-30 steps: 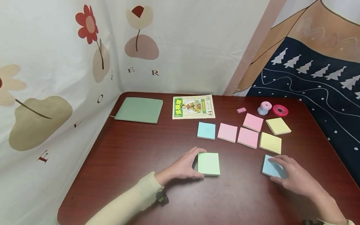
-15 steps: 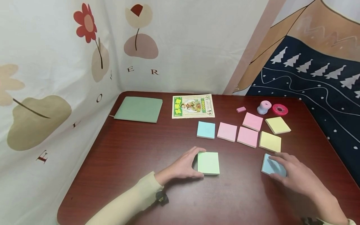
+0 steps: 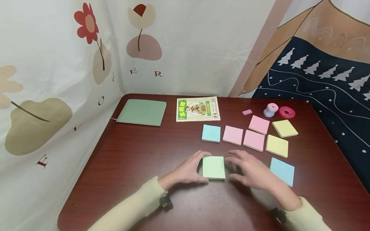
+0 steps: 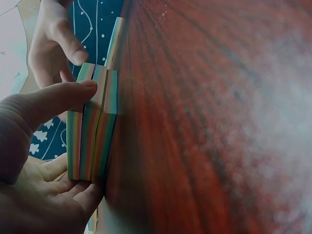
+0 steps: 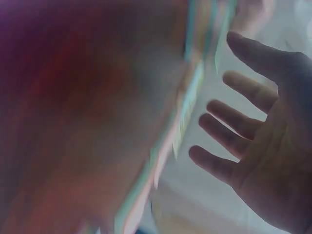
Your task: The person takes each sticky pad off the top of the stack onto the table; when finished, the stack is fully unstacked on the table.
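A stack of sticky note pads [image 3: 213,167], green on top, lies at the middle front of the table. My left hand [image 3: 189,168] grips it, thumb at the near edge and fingers at the far edge. The left wrist view shows striped sides of about three layered pads [image 4: 92,136]. Just right of the stack, my right hand [image 3: 251,170] hovers apart from it with fingers spread; in the right wrist view the palm [image 5: 273,161] holds nothing. A blue sticky note pad [image 3: 282,171] lies on the table to the right of that hand.
Behind the hands lie another blue pad [image 3: 211,133], three pink pads [image 3: 233,134] and two yellow pads [image 3: 277,145]. Farther back are a green notebook [image 3: 141,112], a booklet [image 3: 198,109], a pink eraser-like block [image 3: 247,112], a spool-shaped item [image 3: 270,109] and a red ring-shaped roll [image 3: 287,112].
My right hand has let go of the blue sticky note pad and moved left to beside the green-topped stack. The blue pad stays on the table. My left hand has kept its grip.
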`<state>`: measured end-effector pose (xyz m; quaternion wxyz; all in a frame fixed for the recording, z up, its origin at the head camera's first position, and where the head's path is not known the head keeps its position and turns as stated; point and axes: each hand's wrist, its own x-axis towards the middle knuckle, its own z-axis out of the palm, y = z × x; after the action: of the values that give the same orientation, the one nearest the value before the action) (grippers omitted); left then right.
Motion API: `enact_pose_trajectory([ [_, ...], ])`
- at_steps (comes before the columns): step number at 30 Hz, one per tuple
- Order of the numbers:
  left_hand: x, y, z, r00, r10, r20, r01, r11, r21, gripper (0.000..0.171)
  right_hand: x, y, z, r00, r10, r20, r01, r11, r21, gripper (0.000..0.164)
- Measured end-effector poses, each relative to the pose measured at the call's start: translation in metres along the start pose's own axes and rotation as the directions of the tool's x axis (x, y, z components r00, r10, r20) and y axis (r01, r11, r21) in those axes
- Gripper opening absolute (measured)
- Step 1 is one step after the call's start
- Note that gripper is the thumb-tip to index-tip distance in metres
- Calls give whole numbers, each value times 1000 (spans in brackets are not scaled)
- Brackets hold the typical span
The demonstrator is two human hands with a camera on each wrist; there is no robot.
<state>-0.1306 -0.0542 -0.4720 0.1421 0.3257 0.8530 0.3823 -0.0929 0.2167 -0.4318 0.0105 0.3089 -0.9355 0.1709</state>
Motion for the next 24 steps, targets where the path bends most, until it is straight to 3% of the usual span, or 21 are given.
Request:
enact_pose_trajectory([
  [5,2,-1,0,999,46,1,-46,999,1,91,19,-16,16,997,-48,66,45,998,43,69],
  [11,2,-1,1,999,46,2,-46,999,12,91,24,-24,15,992,-26,121,13,994,105,78],
  [18,1,4,2,999,27,-25,-26,999,45,92,30,-32,26,998,-39,51,36,997,69,84],
  [24,0,6,3,1000,2,-19,-1,998,65,92,37,-41,34,1000,-7,3,7,999,51,87],
])
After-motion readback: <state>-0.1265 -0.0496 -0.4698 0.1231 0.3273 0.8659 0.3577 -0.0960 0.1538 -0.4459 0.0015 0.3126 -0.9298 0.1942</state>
